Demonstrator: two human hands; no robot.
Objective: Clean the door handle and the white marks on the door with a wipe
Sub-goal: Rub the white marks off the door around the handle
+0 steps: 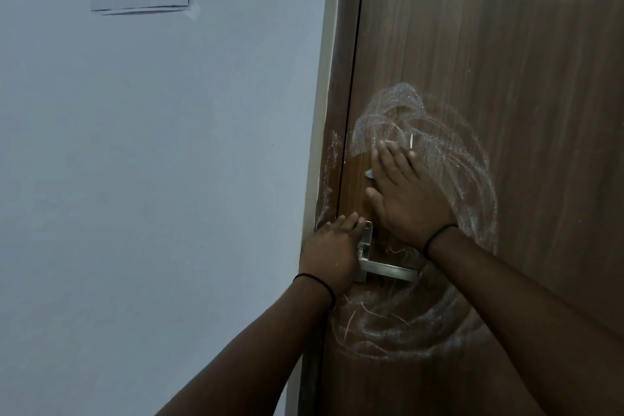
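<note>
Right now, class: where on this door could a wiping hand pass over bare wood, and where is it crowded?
Bare wood: the upper door above the white marks, and the far right. Crowded: around the handle, where the left hand and right hand sit.

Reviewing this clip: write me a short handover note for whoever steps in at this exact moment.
Right hand: flat against the door, fingers straight, pressing the wipe, of which only a sliver shows at the fingers.
Left hand: resting by the plate of the door handle, at the door's edge.
Done: a patch left of the right hand looks wiped.
Left: white marks swirl above and right of the hand, and more below the handle; a few on the frame. Whether the handle is cleaned, cannot tell.
</note>
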